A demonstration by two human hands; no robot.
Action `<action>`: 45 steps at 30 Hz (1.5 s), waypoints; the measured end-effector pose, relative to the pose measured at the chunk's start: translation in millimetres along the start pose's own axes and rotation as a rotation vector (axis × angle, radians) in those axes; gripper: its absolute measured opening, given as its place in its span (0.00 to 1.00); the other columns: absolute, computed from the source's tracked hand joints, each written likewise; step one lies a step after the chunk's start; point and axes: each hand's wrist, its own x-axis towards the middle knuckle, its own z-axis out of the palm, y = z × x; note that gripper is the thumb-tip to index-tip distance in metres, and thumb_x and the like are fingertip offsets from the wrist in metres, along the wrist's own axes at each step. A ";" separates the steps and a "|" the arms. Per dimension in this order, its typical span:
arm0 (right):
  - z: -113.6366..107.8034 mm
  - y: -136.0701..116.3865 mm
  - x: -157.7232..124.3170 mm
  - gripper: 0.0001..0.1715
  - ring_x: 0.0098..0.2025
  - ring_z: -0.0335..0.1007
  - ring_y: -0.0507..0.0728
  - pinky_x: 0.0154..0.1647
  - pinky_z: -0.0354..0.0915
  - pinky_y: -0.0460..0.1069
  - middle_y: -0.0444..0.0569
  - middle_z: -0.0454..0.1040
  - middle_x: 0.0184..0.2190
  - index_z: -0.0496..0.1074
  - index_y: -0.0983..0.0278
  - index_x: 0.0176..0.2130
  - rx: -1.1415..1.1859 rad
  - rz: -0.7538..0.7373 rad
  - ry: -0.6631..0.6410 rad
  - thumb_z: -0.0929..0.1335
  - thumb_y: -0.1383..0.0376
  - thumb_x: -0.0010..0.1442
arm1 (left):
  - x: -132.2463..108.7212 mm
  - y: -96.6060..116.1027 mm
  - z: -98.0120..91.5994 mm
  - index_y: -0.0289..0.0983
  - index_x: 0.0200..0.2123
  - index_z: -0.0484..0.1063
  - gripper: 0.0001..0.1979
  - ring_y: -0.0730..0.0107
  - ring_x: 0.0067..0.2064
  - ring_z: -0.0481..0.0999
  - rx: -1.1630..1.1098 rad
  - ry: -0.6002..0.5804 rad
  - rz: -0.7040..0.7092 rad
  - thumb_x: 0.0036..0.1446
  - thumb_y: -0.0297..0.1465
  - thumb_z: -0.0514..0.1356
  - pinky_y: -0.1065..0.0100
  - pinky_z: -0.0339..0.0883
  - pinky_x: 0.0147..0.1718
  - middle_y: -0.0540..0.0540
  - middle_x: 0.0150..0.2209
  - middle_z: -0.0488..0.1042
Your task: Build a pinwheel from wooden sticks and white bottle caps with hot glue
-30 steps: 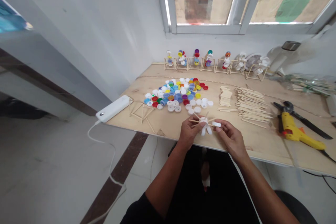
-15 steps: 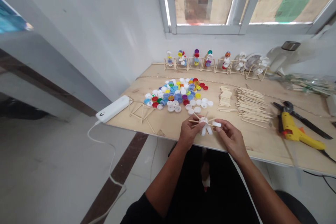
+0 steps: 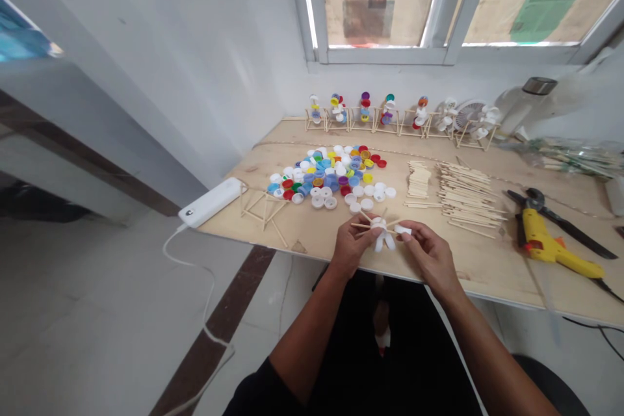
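Over the table's front edge, my left hand (image 3: 351,244) is closed on a small wheel of white bottle caps and wooden sticks (image 3: 379,226). Its bare sticks point out to the sides, and two white caps hang at its lower side. My right hand (image 3: 429,252) pinches a white bottle cap (image 3: 403,230) between thumb and fingers, at the end of the stick on the wheel's right. Whether that cap is fixed to the stick, I cannot tell. Just beyond my hands lies a spread of coloured bottle caps (image 3: 331,180).
Bundles of wooden sticks (image 3: 468,198) lie right of the caps. A yellow glue gun (image 3: 550,247) and dark pliers (image 3: 575,224) are at the far right. Cap wheels on stick frames (image 3: 364,110) line the back. A white power strip (image 3: 212,201) and a stick frame (image 3: 263,209) sit left.
My right hand has tilted the white cap slightly at the stick's end. My left hand and the wheel have stayed nearly still.
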 end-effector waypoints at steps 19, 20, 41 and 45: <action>2.3 -5.2 -2.1 0.16 0.37 0.70 0.53 0.40 0.62 0.47 0.45 0.76 0.35 0.73 0.59 0.41 0.138 0.014 0.019 0.71 0.55 0.54 | 1.9 -2.1 -0.9 0.34 0.37 0.76 0.19 0.69 0.33 0.75 -0.037 -0.020 -0.001 0.42 0.37 0.69 0.70 0.66 0.34 0.47 0.31 0.77; 2.3 -5.5 -2.1 0.16 0.38 0.70 0.53 0.40 0.62 0.47 0.45 0.76 0.35 0.73 0.59 0.41 0.137 0.015 0.023 0.71 0.55 0.54 | 2.1 -2.6 -1.3 0.34 0.38 0.76 0.18 0.69 0.33 0.74 -0.042 -0.028 0.007 0.43 0.37 0.69 0.71 0.66 0.34 0.47 0.32 0.77; 6.9 -6.7 -5.4 0.18 0.36 0.71 0.52 0.40 0.63 0.46 0.44 0.77 0.32 0.73 0.60 0.41 0.181 0.077 0.056 0.71 0.54 0.52 | 0.8 0.8 -0.2 0.35 0.37 0.76 0.15 0.73 0.31 0.73 -0.058 -0.045 0.016 0.45 0.35 0.68 0.73 0.64 0.31 0.50 0.30 0.76; 6.1 -5.8 -5.4 0.19 0.37 0.71 0.55 0.41 0.64 0.48 0.46 0.77 0.32 0.72 0.61 0.41 0.172 0.075 0.046 0.71 0.53 0.52 | 0.3 -0.3 -1.0 0.35 0.37 0.76 0.16 0.72 0.32 0.73 -0.052 -0.037 0.016 0.45 0.35 0.68 0.73 0.65 0.32 0.49 0.31 0.76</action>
